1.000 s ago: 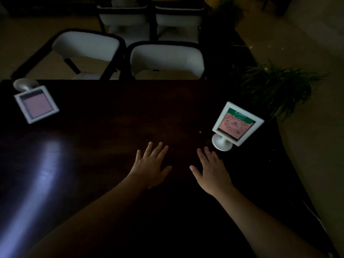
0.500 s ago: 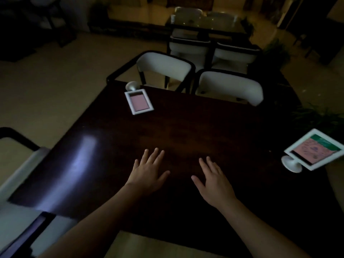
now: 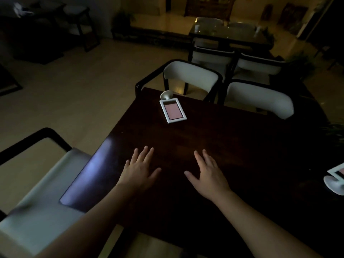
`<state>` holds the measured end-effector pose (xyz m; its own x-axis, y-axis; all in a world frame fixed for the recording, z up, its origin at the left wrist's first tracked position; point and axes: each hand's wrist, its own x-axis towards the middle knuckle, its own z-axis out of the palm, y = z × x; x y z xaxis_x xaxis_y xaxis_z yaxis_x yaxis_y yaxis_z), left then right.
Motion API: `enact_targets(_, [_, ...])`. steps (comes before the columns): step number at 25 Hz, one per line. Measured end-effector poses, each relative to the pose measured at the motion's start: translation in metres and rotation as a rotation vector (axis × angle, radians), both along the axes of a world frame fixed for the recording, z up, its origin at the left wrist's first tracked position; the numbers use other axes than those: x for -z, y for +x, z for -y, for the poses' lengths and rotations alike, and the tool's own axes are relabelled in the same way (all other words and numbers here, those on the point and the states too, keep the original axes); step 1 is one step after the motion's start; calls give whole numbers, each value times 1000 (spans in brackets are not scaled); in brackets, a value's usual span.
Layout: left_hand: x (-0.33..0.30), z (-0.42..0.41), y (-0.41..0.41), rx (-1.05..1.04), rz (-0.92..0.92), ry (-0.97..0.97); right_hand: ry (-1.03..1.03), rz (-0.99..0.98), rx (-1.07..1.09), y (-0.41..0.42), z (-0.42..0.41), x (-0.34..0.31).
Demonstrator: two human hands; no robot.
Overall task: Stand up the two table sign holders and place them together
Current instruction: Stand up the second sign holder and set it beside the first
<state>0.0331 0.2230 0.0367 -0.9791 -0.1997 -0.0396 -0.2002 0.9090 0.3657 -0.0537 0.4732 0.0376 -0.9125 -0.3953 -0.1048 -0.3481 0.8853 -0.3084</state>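
Sign holders (image 3: 173,110) farther right than before

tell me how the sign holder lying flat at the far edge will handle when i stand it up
The far sign holder looks like a rigid white frame, so probably stiff and light. Its one narrow stem ends in a small round foot, so it may tip easily. The glossy table could let it slide.

Premises appear to be a dimly lit restaurant or café dining room. Evidence: a dark wooden table (image 3: 223,146) with white padded chairs (image 3: 191,76) drawn up along its far side and another chair (image 3: 46,179) at its left end; a second table (image 3: 229,34) with matching chairs behind it; a framed table sign (image 3: 173,110) lying flat near the far edge; potted plants (image 3: 123,17) along a pale tiled floor (image 3: 83,86).
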Motion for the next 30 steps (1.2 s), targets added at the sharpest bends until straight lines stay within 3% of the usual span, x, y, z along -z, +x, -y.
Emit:
enact_targets(11, [25, 64, -62, -128, 99, 4, 56, 7, 6, -160, 107, 23])
enact_targets(20, [49, 113, -136, -22, 104, 4, 237, 33, 55, -245, 186, 62])
enact_targets(30, [79, 178, -176, 101, 137, -2, 278, 22, 165, -301, 219, 99])
